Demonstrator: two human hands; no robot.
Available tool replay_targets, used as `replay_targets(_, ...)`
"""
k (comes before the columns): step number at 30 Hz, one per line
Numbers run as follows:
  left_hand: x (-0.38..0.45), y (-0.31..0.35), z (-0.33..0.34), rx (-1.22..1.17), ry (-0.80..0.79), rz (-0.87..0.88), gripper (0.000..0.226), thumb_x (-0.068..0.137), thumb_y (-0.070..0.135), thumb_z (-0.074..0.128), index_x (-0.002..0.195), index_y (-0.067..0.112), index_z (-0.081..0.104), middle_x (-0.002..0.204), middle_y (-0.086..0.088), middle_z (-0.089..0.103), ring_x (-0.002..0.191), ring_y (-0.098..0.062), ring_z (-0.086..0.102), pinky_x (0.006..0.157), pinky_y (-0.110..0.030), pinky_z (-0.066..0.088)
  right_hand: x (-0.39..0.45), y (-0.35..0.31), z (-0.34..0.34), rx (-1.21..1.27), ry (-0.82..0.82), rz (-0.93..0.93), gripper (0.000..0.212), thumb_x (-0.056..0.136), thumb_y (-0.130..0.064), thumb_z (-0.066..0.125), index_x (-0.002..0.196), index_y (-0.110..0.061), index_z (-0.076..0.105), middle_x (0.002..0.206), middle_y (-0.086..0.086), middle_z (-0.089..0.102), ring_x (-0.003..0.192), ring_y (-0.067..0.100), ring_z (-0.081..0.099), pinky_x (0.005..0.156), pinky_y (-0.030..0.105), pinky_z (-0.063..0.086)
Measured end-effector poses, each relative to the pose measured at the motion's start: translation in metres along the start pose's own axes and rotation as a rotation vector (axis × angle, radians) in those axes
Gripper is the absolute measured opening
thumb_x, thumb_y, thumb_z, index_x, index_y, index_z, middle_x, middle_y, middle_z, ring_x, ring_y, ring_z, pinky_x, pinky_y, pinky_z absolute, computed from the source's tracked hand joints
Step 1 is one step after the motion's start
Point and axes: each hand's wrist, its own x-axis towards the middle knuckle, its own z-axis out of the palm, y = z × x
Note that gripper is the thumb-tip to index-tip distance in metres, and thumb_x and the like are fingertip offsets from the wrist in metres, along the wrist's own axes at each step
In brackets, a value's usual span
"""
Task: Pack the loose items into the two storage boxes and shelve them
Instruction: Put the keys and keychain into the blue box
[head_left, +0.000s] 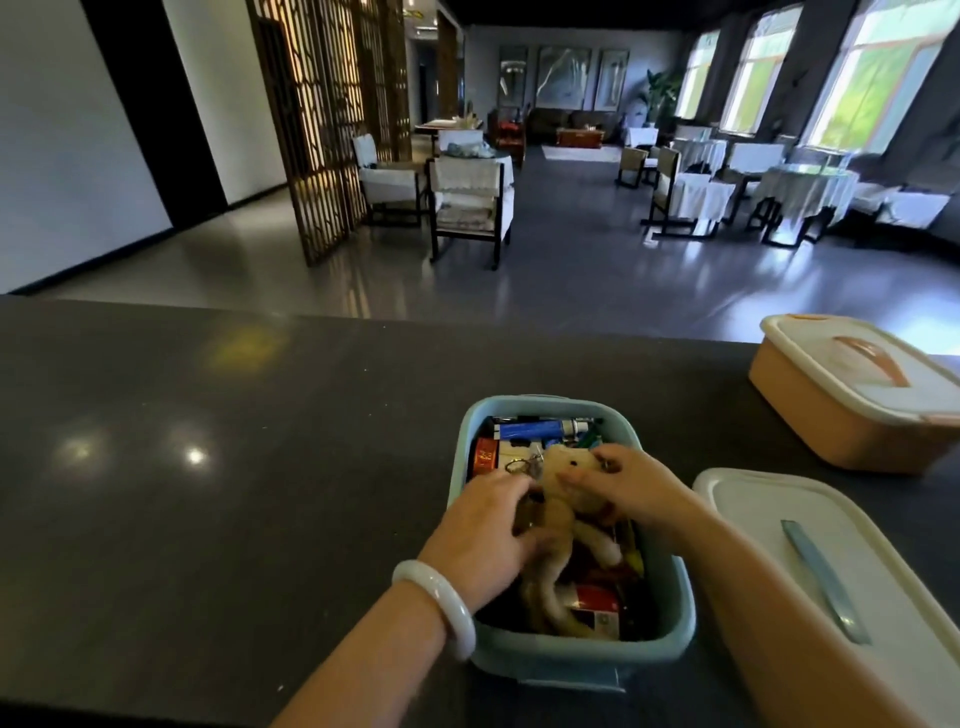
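An open light-blue storage box (680, 613) stands on the dark counter just in front of me, filled with small items: a blue cylinder (530, 430), an orange roll (484, 457) and a tan plush toy (563, 512) with a key ring lying on top. Both hands are inside the box. My left hand (480, 535) presses on the toy's left side with fingers fairly straight. My right hand (631, 488) lies across the toy's head, fingers curved over it. The box's white lid (810, 561) with a blue handle lies to the right. An orange box (852, 395) with its lid on stands at the far right.
The dark counter (208, 467) stretches wide to the left of the blue box. Beyond its far edge lies a dining room with chairs, covered tables and a wooden lattice screen. A white bangle (441, 608) circles my left wrist.
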Motion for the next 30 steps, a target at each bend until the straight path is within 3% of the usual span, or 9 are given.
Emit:
replay_targets(4,0.002,0.002,0.018,0.137,-0.102,-0.022,0.051,0.083,0.044,0.068,0.128,0.034,0.047,0.130,0.011,0.045,0.123,-0.009,0.041,0.105,-0.035,0.037,0.007,0.002,-0.001,-0.180,0.075,-0.017,0.037,0.076,-0.054,0.071,0.095,-0.025,0.060,0.089,-0.004,0.066,0.076,0.008,0.064,0.059,0.021,0.048)
replay_targets(8,0.003,-0.002,0.027,0.219,-0.162,-0.114,0.068,0.078,0.045,0.073,0.137,0.036,0.040,0.134,0.006,0.034,0.125,-0.017,0.039,0.105,-0.039,0.037,0.013,0.005,-0.002,-0.347,0.068,-0.018,0.045,0.073,-0.060,0.071,0.099,-0.031,0.049,0.089,-0.010,0.059,0.077,0.003,0.058,0.056,0.018,0.042)
replay_targets(11,0.002,-0.002,0.033,0.252,-0.139,-0.120,0.078,0.071,0.060,0.072,0.137,0.040,0.037,0.134,0.003,0.027,0.125,-0.020,0.034,0.107,-0.043,0.036,0.014,0.011,-0.003,-0.464,0.186,-0.093,0.048,0.072,-0.065,0.066,0.104,-0.033,0.050,0.088,-0.012,0.056,0.080,0.006,0.055,0.070,0.025,0.044)
replay_targets(12,0.001,-0.001,0.035,0.282,-0.132,-0.113,0.081,0.069,0.065,0.070,0.138,0.040,0.036,0.134,0.001,0.026,0.126,-0.022,0.031,0.107,-0.045,0.035,0.016,0.015,-0.003,-0.588,0.234,-0.130,0.050,0.072,-0.071,0.061,0.104,-0.033,0.051,0.092,-0.009,0.058,0.084,0.008,0.051,0.079,0.030,0.040)
replay_targets(14,0.001,0.002,0.040,0.334,-0.137,-0.097,0.084,0.069,0.066,0.069,0.139,0.038,0.034,0.134,-0.001,0.029,0.126,-0.023,0.028,0.107,-0.046,0.034,0.017,0.023,-0.005,-0.748,0.282,-0.176,0.052,0.070,-0.078,0.052,0.098,-0.034,0.053,0.097,-0.007,0.056,0.091,0.011,0.039,0.083,0.036,0.029)
replay_targets(20,0.003,0.000,0.042,0.145,-0.200,-0.054,0.071,0.081,0.027,0.073,0.139,0.038,0.035,0.143,0.009,0.041,0.131,-0.016,0.041,0.108,-0.042,0.037,0.019,0.039,-0.018,-0.677,0.230,-0.253,0.046,0.070,-0.075,0.057,0.104,-0.043,0.059,0.102,-0.014,0.045,0.095,0.011,0.026,0.081,0.035,0.021)
replay_targets(24,0.005,-0.002,0.035,0.101,-0.192,-0.032,0.064,0.079,0.036,0.075,0.135,0.038,0.044,0.135,0.011,0.045,0.126,-0.011,0.043,0.107,-0.039,0.039,0.017,0.046,-0.014,-0.542,0.230,-0.313,0.053,0.072,-0.071,0.060,0.120,-0.050,0.052,0.109,-0.022,0.047,0.101,0.006,0.025,0.087,0.036,0.022)
replay_targets(30,0.012,-0.004,0.025,0.137,-0.190,-0.021,0.057,0.082,0.043,0.071,0.133,0.040,0.046,0.127,0.011,0.042,0.121,-0.008,0.040,0.104,-0.038,0.039,0.015,0.049,-0.014,-0.514,0.220,-0.329,0.055,0.075,-0.069,0.060,0.124,-0.048,0.051,0.117,-0.017,0.050,0.106,0.006,0.026,0.096,0.040,0.024)
